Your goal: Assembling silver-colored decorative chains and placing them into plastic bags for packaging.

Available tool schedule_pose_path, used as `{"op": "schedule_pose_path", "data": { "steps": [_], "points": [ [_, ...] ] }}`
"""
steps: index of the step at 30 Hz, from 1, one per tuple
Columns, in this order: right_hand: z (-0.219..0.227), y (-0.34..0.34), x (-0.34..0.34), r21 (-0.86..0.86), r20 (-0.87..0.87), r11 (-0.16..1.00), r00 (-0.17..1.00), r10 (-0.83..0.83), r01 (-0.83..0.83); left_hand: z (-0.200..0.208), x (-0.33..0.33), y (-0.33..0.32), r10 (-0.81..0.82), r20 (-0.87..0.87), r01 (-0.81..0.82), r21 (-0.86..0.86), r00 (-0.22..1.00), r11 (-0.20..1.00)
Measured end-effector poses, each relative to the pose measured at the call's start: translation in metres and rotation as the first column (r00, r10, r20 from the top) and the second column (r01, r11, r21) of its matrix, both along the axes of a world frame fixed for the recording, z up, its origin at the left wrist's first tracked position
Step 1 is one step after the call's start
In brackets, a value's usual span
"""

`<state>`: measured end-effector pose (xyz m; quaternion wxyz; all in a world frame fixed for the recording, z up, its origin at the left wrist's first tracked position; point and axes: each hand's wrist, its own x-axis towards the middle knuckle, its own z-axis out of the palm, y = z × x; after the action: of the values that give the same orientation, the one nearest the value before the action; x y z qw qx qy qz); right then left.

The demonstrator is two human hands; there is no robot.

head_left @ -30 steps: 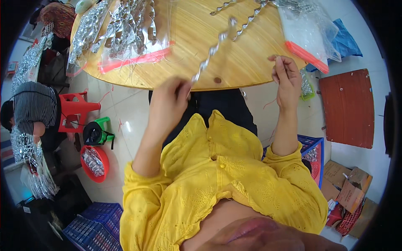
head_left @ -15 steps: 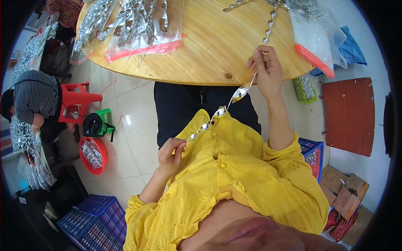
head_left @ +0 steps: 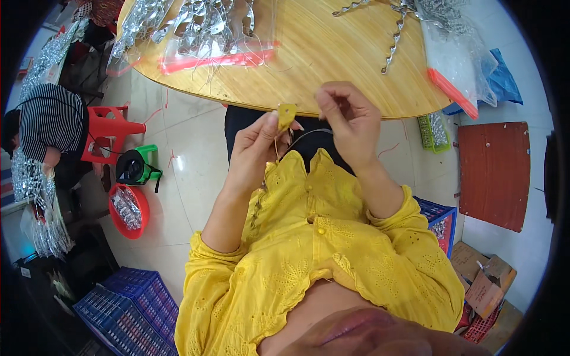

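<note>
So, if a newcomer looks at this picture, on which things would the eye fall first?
Probably first on the bright yellow eyelet blouse, which fills the lower middle. Next, perhaps, on the small flat yellow-looking piece pinched in the left hand, near the edge of the pale wooden table with its curved rim. Then the twisted silver metallic strips at the top left, lying over that table.

Left hand (head_left: pixel 255 142) at eleven o'clock pinches a reflective strip (head_left: pixel 287 112); curled right hand (head_left: pixel 354 127) at two; wooden table (head_left: pixel 332 56) at twelve; reddish-brown board (head_left: pixel 494 177) at three.
</note>
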<state>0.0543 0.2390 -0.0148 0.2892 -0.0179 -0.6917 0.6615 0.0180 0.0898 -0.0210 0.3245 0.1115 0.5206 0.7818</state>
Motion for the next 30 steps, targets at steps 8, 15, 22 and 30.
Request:
{"op": "schedule_pose_path", "data": {
  "steps": [8,15,22,30],
  "points": [
    [0.002,-0.003,0.015,-0.042,0.135,0.992,0.983,0.12,-0.115,-0.006,0.002,0.006,0.103,-0.092,-0.107,-0.04,0.99,0.993],
    [-0.001,-0.001,0.015,-0.017,0.181,0.994,0.978,0.106,-0.104,-0.006,-0.001,0.005,0.129,-0.089,-0.132,-0.022,0.988,0.991],
    [-0.002,-0.004,0.014,0.023,0.161,0.996,0.984,0.083,-0.088,-0.005,0.0,0.003,0.141,-0.107,-0.144,-0.022,0.984,0.989],
    [0.004,0.009,0.002,-0.022,0.075,0.997,0.994,0.076,-0.075,-0.002,0.001,0.0,0.121,-0.086,-0.127,-0.062,0.989,0.99]
  ]
}}
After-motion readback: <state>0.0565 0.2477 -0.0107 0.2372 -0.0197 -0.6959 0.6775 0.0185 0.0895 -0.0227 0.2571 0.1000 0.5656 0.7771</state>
